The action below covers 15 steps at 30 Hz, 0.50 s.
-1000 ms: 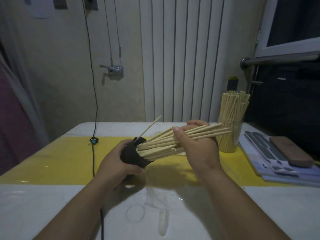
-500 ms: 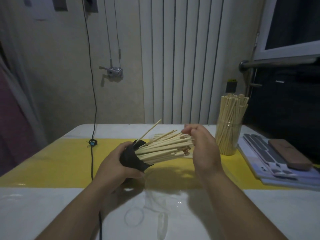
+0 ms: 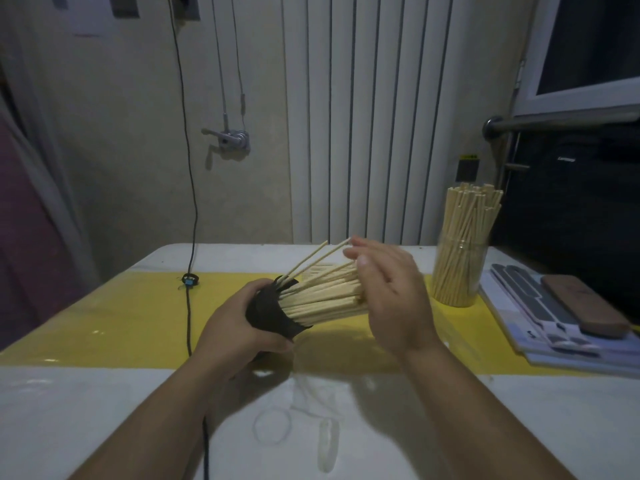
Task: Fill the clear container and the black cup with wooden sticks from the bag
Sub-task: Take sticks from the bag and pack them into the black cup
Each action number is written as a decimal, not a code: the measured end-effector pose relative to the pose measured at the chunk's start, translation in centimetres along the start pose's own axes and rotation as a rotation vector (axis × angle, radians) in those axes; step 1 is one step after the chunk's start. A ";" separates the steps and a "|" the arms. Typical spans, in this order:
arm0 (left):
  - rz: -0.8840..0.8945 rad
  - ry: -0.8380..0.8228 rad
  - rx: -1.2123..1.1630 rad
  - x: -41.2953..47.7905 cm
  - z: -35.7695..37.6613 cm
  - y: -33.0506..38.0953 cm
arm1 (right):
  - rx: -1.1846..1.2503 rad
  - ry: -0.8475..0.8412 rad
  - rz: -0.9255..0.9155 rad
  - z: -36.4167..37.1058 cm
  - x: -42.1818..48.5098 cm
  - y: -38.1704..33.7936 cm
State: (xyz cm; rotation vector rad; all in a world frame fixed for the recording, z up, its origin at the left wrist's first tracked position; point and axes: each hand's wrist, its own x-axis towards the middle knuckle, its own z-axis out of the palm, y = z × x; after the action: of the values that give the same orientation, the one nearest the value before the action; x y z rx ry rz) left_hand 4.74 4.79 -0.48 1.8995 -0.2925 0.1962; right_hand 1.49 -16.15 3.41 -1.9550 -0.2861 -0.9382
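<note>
Your left hand [image 3: 239, 327] is wrapped round the black cup [image 3: 270, 313]. You hold it tipped on its side above the yellow strip [image 3: 121, 317] of the table [image 3: 69, 410], with its mouth toward your right. The wooden sticks [image 3: 325, 296] fan out of the cup, and two of them splay upward, apart from the rest. Your right hand [image 3: 391, 296] grasps nothing: its fingers are straight and loose, and the palm is at the sticks' free ends (it is a little blurred, so I cannot tell how many ends it touches).

To seat them well, I would gather the two strays into the bundle first. Then push squarely along the cup's own line, not across it, or the fan will spread. Grip the cup firmly and tilt its mouth upward, so the sticks slide to the bottom and do not spill.

The clear container [image 3: 457, 271] stands upright on the table, well to the right, and is already packed with sticks. The cup is therefore probably the last thing to fill.

The table is glossy white, and a black cable [image 3: 188, 306] runs across it from the wall. Thin clear plastic [image 3: 311, 396] lies on the near part; it may be the bag. To the right, a brown case [image 3: 585, 306] lies on a stack of booklets [image 3: 554, 344]. Behind are ribbed white panelling [image 3: 363, 116], a metal wall fitting [image 3: 228, 138] and a metal rail [image 3: 561, 117].
</note>
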 end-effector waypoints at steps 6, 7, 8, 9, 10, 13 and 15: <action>-0.003 -0.019 -0.011 0.1 0.0 -0.2 | -0.049 -0.019 0.062 0.3 -0.2 0.5; 0.001 -0.020 -0.004 0.1 0.0 -0.2 | -0.034 -0.033 0.079 0.2 -0.1 0.5; 0.006 -0.021 0.008 0.1 0.0 -0.1 | -0.021 -0.066 0.094 0.0 0.0 0.5; 0.008 -0.021 0.021 0.1 0.1 -0.1 | -0.003 -0.114 0.106 -0.1 0.0 0.5; 0.007 -0.020 0.030 0.1 0.1 0.0 | 0.013 -0.164 0.119 -0.2 0.0 0.4; -0.006 -0.013 0.015 0.1 0.0 -0.1 | 0.136 -0.213 0.159 -0.4 0.0 0.4; -0.010 -0.006 0.001 0.2 0.0 -0.2 | 0.210 -0.130 0.169 -0.5 0.0 0.6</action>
State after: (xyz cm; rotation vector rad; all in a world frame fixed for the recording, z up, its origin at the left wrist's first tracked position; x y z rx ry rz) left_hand 4.98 4.87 -0.58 1.9022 -0.2869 0.1833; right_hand 1.61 -16.93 3.19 -1.8172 -0.2769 -0.6469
